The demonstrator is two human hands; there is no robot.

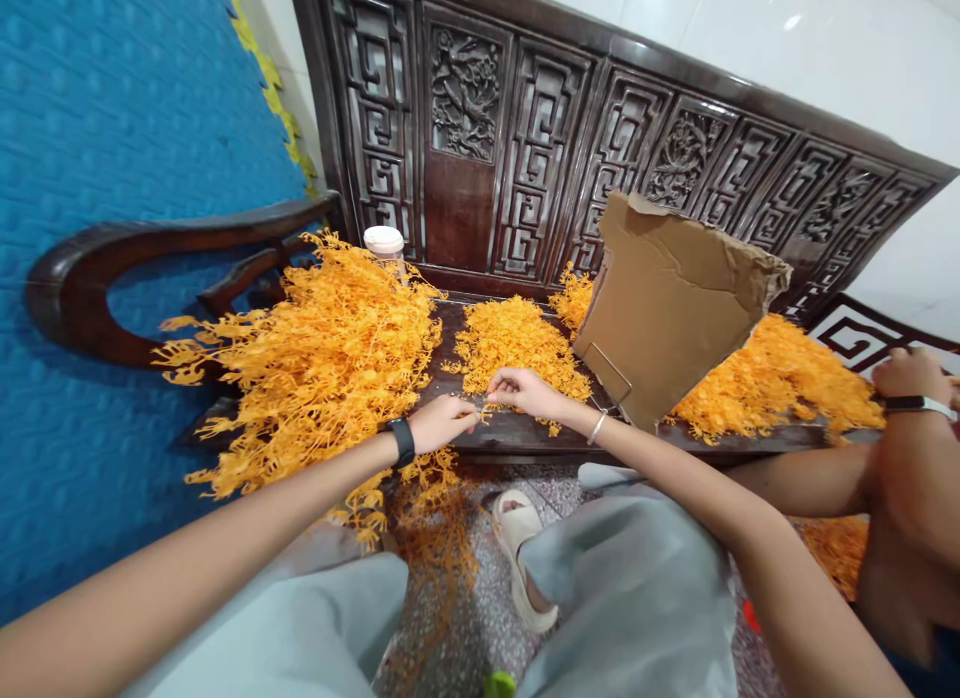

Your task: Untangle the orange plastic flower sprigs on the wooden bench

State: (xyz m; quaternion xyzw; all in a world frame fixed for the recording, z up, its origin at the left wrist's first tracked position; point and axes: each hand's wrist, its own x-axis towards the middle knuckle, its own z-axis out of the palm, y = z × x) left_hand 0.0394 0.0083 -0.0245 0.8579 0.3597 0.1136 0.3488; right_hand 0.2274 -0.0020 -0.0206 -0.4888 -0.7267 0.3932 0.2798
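Over the front edge of the dark wooden bench, my left hand (444, 423), with a black watch at its wrist, has its fingers pinched together. My right hand (521, 391), wearing a silver bracelet, is close beside it, also in a pinch. A small orange plastic piece (486, 414), thin and branched, is between the fingertips of both hands; its exact shape is too small to make out. Right behind my hands lies a low heap of orange plastic pieces (517, 343). To the left, a bigger pile of branched orange sprigs (330, 348) spills over the bench edge.
A sheet of brown cardboard (675, 298) leans upright on the bench, with a bent wire (609, 373) before it. More orange pieces (780, 383) lie to its right. A white-lidded jar (384, 242) stands behind the left pile. Another person's hand (911, 375) is at far right.
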